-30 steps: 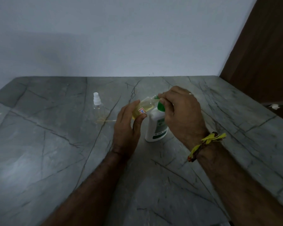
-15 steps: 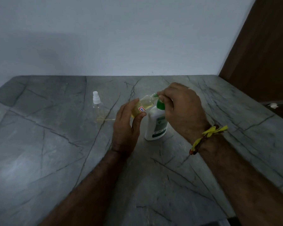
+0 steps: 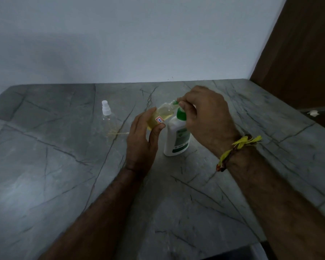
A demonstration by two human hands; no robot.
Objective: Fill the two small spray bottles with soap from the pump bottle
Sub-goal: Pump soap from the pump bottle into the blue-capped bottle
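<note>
Since a second ago the right hand (image 3: 206, 117) has kept its grip pinched on the pump head, so filling goes on. Left hand (image 3: 142, 136) grips the tilted spray bottle (image 3: 160, 117), half full of yellow soap; its red-bordered sticker is unreadable. Beside it stands the pump bottle (image 3: 177, 139), label blurred. Left, farther off on the worktop (image 3: 64, 175), the second bottle (image 3: 107, 114) waits capped.

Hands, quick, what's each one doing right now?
Left hand: grips the small spray bottle, tilted.
Right hand: fingers curled on the pump bottle head.
</note>
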